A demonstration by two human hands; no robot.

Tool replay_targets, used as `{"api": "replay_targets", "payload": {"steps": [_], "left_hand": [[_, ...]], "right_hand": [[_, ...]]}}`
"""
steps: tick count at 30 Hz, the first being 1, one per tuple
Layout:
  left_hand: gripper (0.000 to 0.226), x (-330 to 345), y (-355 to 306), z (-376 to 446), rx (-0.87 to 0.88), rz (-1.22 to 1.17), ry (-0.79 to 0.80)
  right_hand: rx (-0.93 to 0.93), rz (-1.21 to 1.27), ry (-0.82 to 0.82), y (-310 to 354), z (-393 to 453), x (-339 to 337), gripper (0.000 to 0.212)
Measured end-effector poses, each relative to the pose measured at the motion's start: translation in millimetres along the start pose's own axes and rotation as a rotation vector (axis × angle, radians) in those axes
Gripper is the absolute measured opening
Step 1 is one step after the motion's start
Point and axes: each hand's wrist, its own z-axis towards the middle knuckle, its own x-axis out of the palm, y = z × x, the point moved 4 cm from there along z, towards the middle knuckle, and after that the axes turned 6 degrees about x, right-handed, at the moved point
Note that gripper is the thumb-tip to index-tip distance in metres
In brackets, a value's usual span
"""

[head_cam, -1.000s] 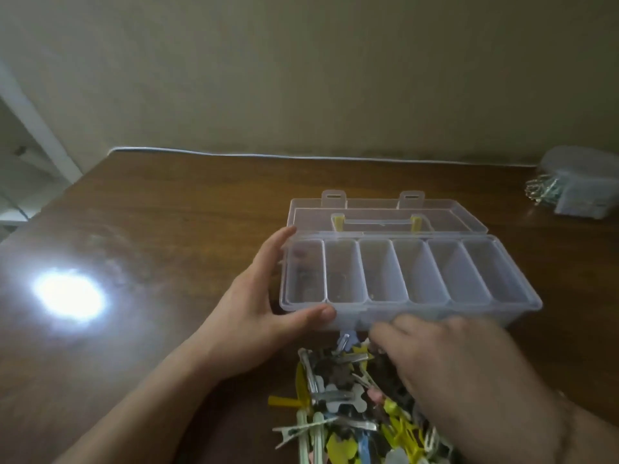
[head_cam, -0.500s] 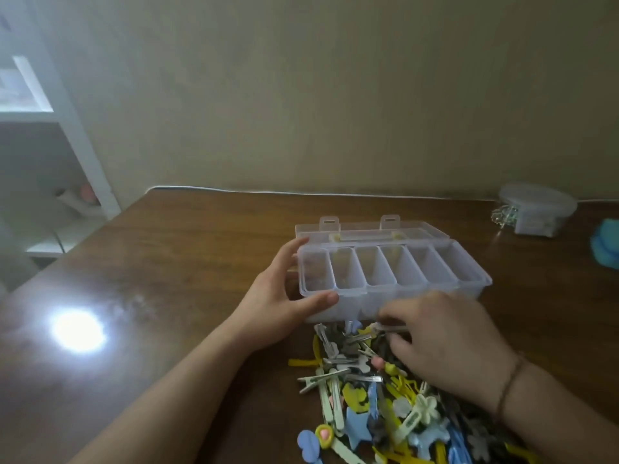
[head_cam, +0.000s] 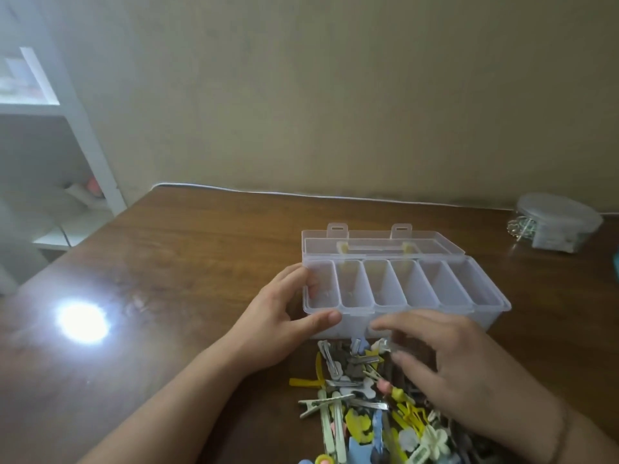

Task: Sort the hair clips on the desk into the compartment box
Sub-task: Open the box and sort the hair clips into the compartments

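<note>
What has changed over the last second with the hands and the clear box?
The right hand has drawn back from the clear plastic compartment box over the colourful pile of hair clips, fingers curling as if picking; whether it holds a clip is unclear. The left hand still grips the box's left end. The compartments stay empty.

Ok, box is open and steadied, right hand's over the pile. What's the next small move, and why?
Probably close the right hand on one clip at the far edge of the hair clip pile and lift it into a compartment. The left hand already holds the compartment box at its left end, the lid lies open, the compartments look empty, and the right fingers hover just above the clips.
</note>
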Motion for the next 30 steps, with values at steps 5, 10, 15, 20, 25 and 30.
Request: {"api": "replay_targets", "payload": {"steps": [5,10,15,20,25,30], "left_hand": [[0.051,-1,8,-2,-0.075,-0.047,-0.006],[0.086,-3,8,0,-0.079,-0.059,-0.031],[0.1,-5,9,0,-0.081,-0.069,-0.037],[0.099,-5,8,1,-0.061,-0.057,-0.031],[0.101,-3,6,1,-0.066,-0.062,-0.024],[0.103,-5,9,1,-0.085,-0.088,-0.03]], "right_hand": [[-0.027,0.05,-0.104,8,-4,-11,0.026],[-0.072,0.282,-0.345,45,17,-41,0.019],[0.046,0.153,-0.357,60,70,-12,0.01],[0.102,-0.022,-0.216,53,73,10,0.006],[0.023,-0.062,-0.109,57,65,5,0.015],[-0.129,-0.104,-0.24,63,28,3,0.016]]}}
